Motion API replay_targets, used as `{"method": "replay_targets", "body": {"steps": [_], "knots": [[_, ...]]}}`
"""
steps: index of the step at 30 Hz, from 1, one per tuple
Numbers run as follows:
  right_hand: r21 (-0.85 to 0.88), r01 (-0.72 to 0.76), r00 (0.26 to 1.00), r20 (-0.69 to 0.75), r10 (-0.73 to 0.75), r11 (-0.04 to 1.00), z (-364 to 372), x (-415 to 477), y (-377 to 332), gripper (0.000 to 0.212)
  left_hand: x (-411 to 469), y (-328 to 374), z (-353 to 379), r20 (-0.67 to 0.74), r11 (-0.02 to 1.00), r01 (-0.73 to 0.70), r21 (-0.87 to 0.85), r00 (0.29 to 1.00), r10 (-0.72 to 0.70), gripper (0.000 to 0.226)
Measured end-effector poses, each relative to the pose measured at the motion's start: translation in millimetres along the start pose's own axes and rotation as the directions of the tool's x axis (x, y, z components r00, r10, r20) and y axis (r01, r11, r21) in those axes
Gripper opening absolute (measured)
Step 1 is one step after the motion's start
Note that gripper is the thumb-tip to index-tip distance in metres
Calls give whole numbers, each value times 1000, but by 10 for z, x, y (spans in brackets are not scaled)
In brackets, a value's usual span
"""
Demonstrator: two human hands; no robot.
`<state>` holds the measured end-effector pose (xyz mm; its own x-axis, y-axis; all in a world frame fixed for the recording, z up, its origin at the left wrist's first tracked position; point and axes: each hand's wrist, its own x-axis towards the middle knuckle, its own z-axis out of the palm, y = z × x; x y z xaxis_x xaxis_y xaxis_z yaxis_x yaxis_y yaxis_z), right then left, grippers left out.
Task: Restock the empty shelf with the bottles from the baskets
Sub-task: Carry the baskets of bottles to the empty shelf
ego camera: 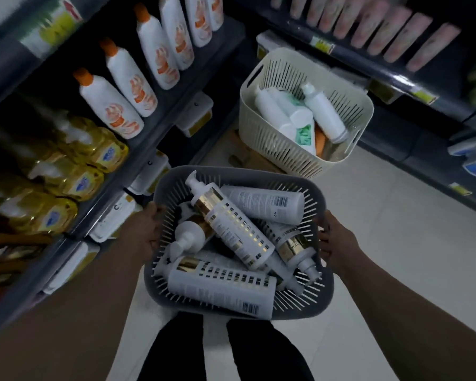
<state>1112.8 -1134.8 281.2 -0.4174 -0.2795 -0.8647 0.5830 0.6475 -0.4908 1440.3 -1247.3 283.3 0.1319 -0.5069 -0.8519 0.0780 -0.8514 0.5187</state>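
**Colours and Patterns**

Grey basket (231, 171), centre: white pump bottles (231, 226), gold bands, rows of gold squares. Cream basket (272, 149), upper centre: white loose bottles (324, 114), one printed green. Left: white shelf bottles (110, 105), orange caps and swirls; yellow bottles (94, 141), blue labels.

The left shelving (173, 116) carries white orange-capped bottles (113, 105) and yellow bottles (94, 152) in a row near its front edge. On the pale floor (396, 215), by the shelving's corner, cardboard (248, 158) lies under a cream basket (261, 149).
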Motion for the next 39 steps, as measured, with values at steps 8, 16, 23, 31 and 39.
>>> {"method": "replay_targets", "body": {"steps": [8, 16, 23, 31, 39], "knots": [[91, -9, 992, -123, 20, 996, 203, 694, 407, 28, 892, 0, 320, 99, 985, 16, 174, 995, -33, 43], [173, -2, 981, -189, 35, 985, 374, 1438, 890, 35, 1727, -62, 721, 158, 967, -19, 253, 987, -22, 47], [211, 30, 984, -180, 9, 977, 493, 2053, 1137, 36, 2731, -165, 918, 150, 926, -68, 371, 989, 12, 38], [207, 34, 977, -213, 11, 978, 653, 2626, 1272, 33, 3356, -286, 1114, 173, 909, -115, 400, 984, 48, 37], [229, 32, 975, -219, 20, 973, 783, 2979, 1344, 31, 3688, -306, 1226, 189, 876, -145, 461, 980, 63, 38]]}}
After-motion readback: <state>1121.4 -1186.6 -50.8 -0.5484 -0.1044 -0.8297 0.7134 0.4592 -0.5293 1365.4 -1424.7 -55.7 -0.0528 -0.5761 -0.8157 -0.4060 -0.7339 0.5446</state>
